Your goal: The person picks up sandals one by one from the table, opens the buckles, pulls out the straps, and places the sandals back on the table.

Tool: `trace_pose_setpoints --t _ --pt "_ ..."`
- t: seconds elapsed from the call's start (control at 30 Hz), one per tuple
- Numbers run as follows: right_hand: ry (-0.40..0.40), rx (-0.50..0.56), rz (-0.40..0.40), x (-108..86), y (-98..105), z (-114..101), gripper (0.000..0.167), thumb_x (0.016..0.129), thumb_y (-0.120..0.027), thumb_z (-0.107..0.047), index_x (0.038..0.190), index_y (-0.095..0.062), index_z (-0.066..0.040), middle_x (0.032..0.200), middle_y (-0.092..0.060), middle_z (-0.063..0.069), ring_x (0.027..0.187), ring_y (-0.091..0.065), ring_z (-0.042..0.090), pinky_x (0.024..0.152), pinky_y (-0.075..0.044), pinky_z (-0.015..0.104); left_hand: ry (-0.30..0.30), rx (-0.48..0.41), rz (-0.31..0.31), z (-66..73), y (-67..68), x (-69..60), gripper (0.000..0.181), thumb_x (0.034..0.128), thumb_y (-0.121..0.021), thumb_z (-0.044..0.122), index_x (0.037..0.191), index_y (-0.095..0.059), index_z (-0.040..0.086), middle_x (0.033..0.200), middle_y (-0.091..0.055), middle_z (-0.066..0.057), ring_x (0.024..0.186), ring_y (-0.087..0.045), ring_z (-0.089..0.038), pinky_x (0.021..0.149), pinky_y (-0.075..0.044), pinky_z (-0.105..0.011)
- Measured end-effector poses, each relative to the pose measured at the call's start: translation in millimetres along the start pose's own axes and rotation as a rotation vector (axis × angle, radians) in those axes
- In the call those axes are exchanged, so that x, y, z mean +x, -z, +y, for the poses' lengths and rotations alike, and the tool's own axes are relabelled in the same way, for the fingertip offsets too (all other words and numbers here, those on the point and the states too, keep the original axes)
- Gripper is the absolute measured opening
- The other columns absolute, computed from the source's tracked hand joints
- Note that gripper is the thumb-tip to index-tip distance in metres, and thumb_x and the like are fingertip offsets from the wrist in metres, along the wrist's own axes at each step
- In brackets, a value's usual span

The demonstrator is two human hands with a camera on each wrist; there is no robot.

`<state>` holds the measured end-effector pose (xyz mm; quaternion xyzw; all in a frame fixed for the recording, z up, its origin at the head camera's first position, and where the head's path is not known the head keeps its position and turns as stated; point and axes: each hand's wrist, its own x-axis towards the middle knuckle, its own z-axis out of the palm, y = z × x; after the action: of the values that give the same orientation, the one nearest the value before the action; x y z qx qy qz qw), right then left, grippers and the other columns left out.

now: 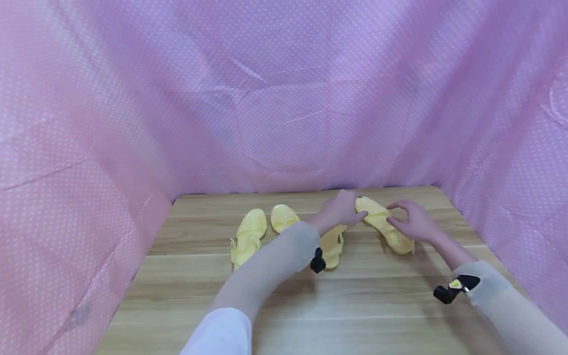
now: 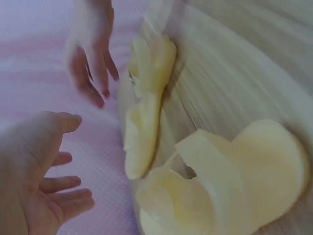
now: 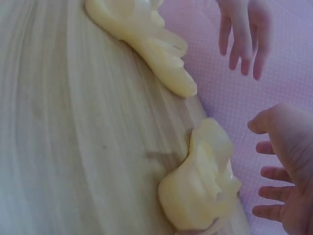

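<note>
My left hand (image 1: pixel 340 211) hovers over the table between two pale yellow sandals, its fingers loosely extended and holding nothing. Just to its right lies the rightmost sandal (image 1: pixel 390 236), set at a slant. On that sandal's far right side is my right hand (image 1: pixel 413 223), thumb and fingers spread apart and nothing in them. In the left wrist view, a strapped sandal (image 2: pixel 264 171) is nearest the camera. The right wrist view has the rightmost sandal (image 3: pixel 195 188) beside the right hand (image 3: pixel 288 161), with a gap between them.
Another yellow sandal (image 1: pixel 251 229) lies at the left. A sandal toe (image 1: pixel 284 217) shows behind my left forearm, which hides what adjoins it; a strapped sandal part (image 1: pixel 332 249) shows beyond the wrist. Pink dotted cloth (image 1: pixel 284 123) surrounds the wooden table (image 1: pixel 355 310).
</note>
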<state>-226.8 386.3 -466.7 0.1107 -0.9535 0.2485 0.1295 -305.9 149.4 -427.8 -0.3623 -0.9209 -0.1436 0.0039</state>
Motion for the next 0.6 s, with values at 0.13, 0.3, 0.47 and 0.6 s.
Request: trace_pose_setpoints --t 0.13,0.3,0.47,0.6 --pt "-0.048 -0.013 -0.01 -11.3 -1 6 0.047 0.1 -0.074 -0.028 0.13 -0.067 0.007 0.133 -0.066 0.035 0.129 -0.056 0.057 0.109 -0.043 0.071 0.033 0.01 -0.004 4.8 -12.8 22.7 0.053 0.1039 -0.067 0.043 0.149 -0.062 0.016 0.146 -0.069 -0.001 0.137 -0.064 -0.017 0.11 -0.055 -0.028" --pt "-0.068 -0.04 0.012 -26.0 -9 10 0.053 0.097 -0.077 -0.033 0.13 -0.067 0.007 0.131 -0.069 0.033 0.127 -0.06 0.055 0.106 -0.047 0.069 0.071 -0.038 -0.038 10.9 -35.1 39.6 0.049 0.1057 -0.066 0.038 0.151 -0.061 0.02 0.152 -0.064 0.003 0.143 -0.058 -0.013 0.109 -0.054 -0.025" --pt "-0.068 -0.019 0.0 -27.7 -21 4 0.06 0.095 -0.08 -0.037 0.132 -0.066 0.007 0.134 -0.066 0.033 0.128 -0.059 0.054 0.107 -0.047 0.068 0.114 -0.002 -0.048 11.1 -49.1 43.2 0.045 0.107 -0.064 0.034 0.15 -0.061 0.023 0.153 -0.063 0.009 0.145 -0.055 -0.011 0.118 -0.046 -0.022" --pt "-0.087 0.02 -0.026 -34.0 -24 0 0.063 0.096 -0.078 -0.039 0.135 -0.063 0.008 0.139 -0.061 0.036 0.131 -0.055 0.056 0.109 -0.044 0.07 0.11 0.076 -0.066 20.5 -55.9 41.7 0.041 0.1071 -0.063 0.033 0.147 -0.063 0.027 0.149 -0.065 0.012 0.143 -0.057 -0.008 0.121 -0.041 -0.019"
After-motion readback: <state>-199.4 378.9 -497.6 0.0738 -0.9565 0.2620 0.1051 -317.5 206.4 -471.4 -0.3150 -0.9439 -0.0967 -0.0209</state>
